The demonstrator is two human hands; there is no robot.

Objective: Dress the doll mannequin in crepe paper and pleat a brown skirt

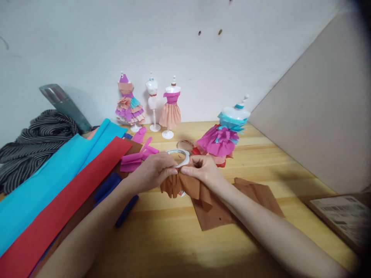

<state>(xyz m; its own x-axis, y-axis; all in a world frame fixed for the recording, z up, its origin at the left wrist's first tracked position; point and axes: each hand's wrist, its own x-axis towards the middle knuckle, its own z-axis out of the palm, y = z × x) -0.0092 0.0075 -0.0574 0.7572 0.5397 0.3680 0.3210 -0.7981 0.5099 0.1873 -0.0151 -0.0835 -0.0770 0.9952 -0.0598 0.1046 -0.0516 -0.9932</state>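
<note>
A strip of brown crepe paper (pixel 188 186), bunched into folds along its upper edge, hangs between my hands over the wooden table. My left hand (pixel 153 170) pinches the roll of white tape (pixel 187 156) and the paper's gathered edge at the left. On the right, my right hand (pixel 204 169) is closed, thumb and fingers pressed on the same gathered edge beside the tape roll. Below and behind my right forearm lies a flat brown sheet (pixel 213 216). Another tape ring (pixel 185 145) rests just beyond my hands.
Small mannequins in paper dresses (pixel 171 112) stand by the wall; a larger one (pixel 223 139) is at the right. Blue (pixel 58 170) and red paper (pixel 72 185), pink scraps (pixel 131 162) and striped cloth (pixel 37 143) lie left. A labelled cardboard box (pixel 339 216) sits right.
</note>
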